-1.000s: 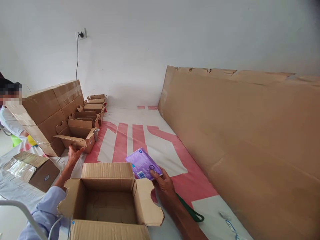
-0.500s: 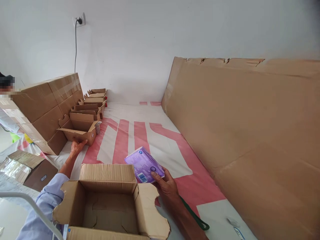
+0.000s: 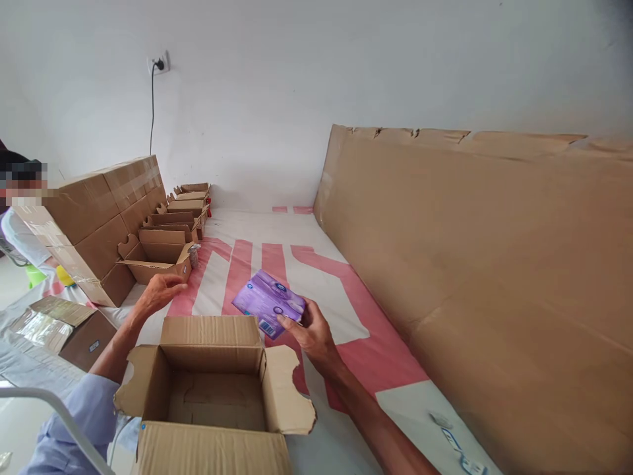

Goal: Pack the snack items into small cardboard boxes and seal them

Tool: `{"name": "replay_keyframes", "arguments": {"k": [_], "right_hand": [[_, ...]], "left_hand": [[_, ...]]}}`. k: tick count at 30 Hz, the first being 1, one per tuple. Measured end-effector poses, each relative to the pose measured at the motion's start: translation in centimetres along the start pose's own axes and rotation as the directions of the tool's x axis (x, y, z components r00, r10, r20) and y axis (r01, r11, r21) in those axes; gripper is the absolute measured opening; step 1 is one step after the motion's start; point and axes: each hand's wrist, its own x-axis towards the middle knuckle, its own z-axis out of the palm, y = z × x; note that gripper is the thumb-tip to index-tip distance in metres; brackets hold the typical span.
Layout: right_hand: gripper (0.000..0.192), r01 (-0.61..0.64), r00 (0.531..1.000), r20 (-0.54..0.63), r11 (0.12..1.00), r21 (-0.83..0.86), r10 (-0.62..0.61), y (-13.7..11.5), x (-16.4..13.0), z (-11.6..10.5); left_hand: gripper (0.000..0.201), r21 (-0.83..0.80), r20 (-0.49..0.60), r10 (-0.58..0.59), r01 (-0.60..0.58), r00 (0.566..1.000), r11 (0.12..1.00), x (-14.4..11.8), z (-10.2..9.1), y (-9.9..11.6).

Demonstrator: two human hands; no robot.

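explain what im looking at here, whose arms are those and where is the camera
There is no machine here: the two arms belong to one person, and the single camera sits on that person's head, looking forward and down. The right hand holds a flat purple plastic packet just above and behind an open brown cardboard box, whose inside looks empty. The left hand, in a light blue sleeve, holds nothing and reaches toward a row of small open cardboard boxes lined up beside large taped cartons. Everything rests on a white sheet with broad red letters. A big flat sheet of cardboard leans against the white wall on the right. At the far left edge, part of another person shows.
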Motion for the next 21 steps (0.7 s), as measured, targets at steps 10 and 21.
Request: {"name": "replay_keyframes", "arguments": {"k": [10,21], "right_hand": [[0.058,0.283,0.894,0.401,0.946,-0.158,-0.2,-5.2,5.3,8.3],[0.059,0.346,0.911,0.289,0.927,-0.142,-0.295,-4.3,4.1,6.4]], "left_hand": [[0.093,0.369,0.321,0.43,-0.53,0.844,0.764,0.7,-0.7,10.9],[0.066,0.707,0.089,0.057,-0.103,0.994,0.699,-0.7,-5.4,5.4]]}}
